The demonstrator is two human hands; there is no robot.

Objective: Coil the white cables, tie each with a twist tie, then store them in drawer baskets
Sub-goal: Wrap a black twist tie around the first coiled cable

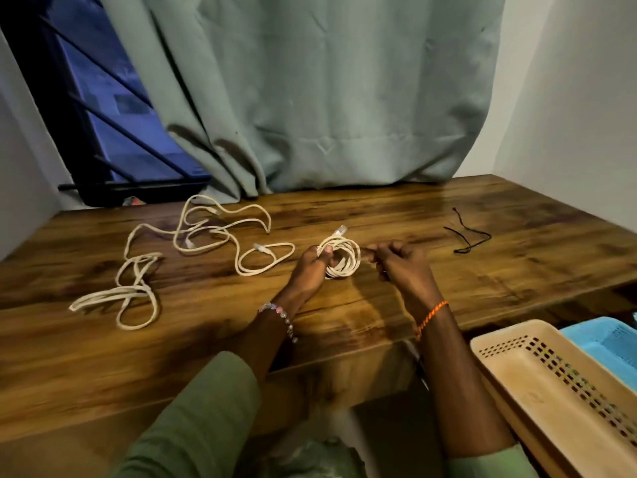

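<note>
A small coil of white cable (pixel 346 258) is held upright just above the wooden table (pixel 379 208), its clear plug sticking up at the top. My left hand (pixel 313 267) pinches the coil's left side. My right hand (pixel 400 260) is closed to the right of the coil, fingertips at its edge; whether it holds a tie I cannot tell. Loose white cables (pixel 206 229) sprawl on the table to the left, and another loose white cable (pixel 131 291) lies further left. Black twist ties (pixel 467 232) lie on the table at the right.
A beige perforated basket (pixel 551 384) sits at the lower right, with a blue basket (pixel 606 343) beside it. A green curtain (pixel 310 98) hangs behind the table, a barred window (pixel 103 108) to the left. White walls close both sides.
</note>
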